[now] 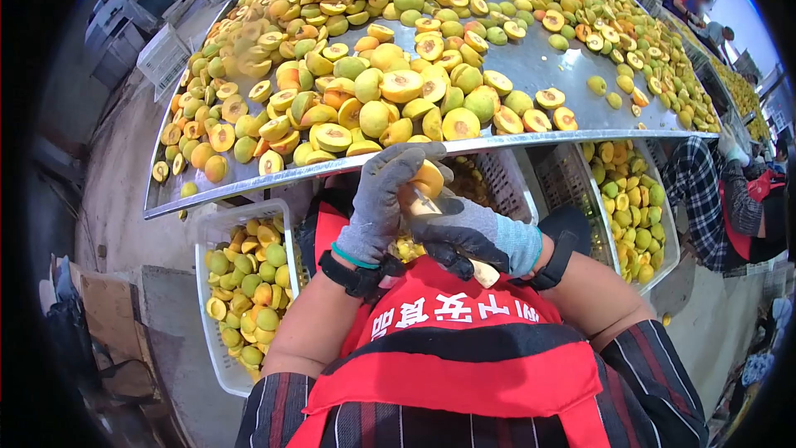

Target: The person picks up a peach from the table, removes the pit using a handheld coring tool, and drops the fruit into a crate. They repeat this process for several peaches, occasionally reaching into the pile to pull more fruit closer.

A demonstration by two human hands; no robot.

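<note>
Gloved in grey, my left hand (pixel 381 207) is closed round a halved fruit (pixel 428 179) just past the metal table's near edge. My right hand (pixel 468 235), in a grey and black glove, grips a tool with a pale handle (pixel 484 274); its other end meets the fruit, and its tip is hard to make out. Both hands are close together above the red apron (pixel 464 307). Beyond them, many halved yellow-green fruits (pixel 402 85) are heaped on the metal table (pixel 332 168).
A white crate of fruit (pixel 203 282) stands at the lower left, another crate (pixel 673 241) at the right. Under the table edge is a further crate (pixel 512 191). A co-worker in a plaid sleeve (pixel 696 191) sits at the right; more people stand at the far right.
</note>
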